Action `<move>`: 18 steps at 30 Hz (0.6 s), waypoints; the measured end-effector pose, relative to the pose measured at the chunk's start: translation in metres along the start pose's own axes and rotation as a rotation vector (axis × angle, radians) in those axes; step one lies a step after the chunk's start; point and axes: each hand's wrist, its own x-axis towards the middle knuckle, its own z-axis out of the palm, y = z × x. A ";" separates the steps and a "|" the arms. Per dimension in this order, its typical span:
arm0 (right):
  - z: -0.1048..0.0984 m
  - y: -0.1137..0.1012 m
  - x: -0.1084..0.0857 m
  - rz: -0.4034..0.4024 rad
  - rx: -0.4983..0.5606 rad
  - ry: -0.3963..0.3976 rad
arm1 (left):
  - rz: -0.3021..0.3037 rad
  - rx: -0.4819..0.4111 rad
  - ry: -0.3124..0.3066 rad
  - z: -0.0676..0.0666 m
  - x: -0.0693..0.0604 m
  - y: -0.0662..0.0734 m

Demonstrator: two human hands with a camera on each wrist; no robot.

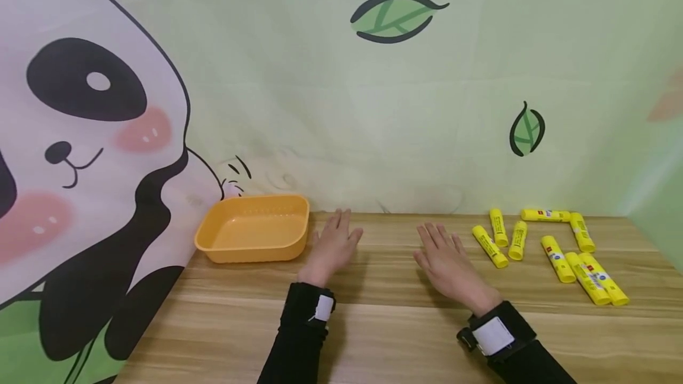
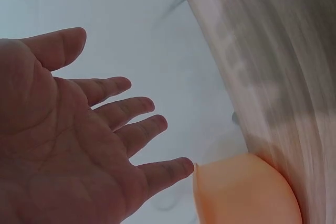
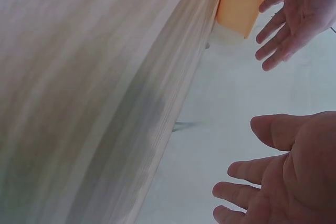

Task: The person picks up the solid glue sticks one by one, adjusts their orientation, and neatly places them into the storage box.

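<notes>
My left hand [image 1: 332, 248] is held above the table, fingers extended and holding nothing, just right of an orange plastic basket [image 1: 251, 255]. Its palm and spread fingers also show in the left wrist view, with the basket [image 2: 249, 192] close by the little finger. Over the middle of the table, my right hand [image 1: 452, 268] likewise has straight fingers and nothing in it. To its right lie several yellow glue sticks; the nearest glue stick [image 1: 490, 247] is a short way from the fingers. Both hands appear in the right wrist view, apart from each other.
The wooden table [image 1: 384, 325] ends at a pale green backdrop [image 1: 320, 105] with a printed panda at left. Two glue sticks [image 1: 587, 278] lie side by side at the right; another glue stick [image 1: 545, 215] lies crosswise by the back edge.
</notes>
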 end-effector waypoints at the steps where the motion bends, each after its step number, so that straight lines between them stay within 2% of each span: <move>1: 0.000 -0.001 0.001 -0.001 -0.001 0.001 | 0.001 -0.005 0.002 -0.001 0.000 -0.001; 10: 0.000 -0.009 0.005 -0.005 0.012 -0.016 | 0.008 -0.044 0.026 -0.014 -0.003 -0.008; 18: 0.002 -0.017 0.010 -0.009 0.024 -0.022 | 0.027 -0.163 0.046 -0.029 -0.006 -0.017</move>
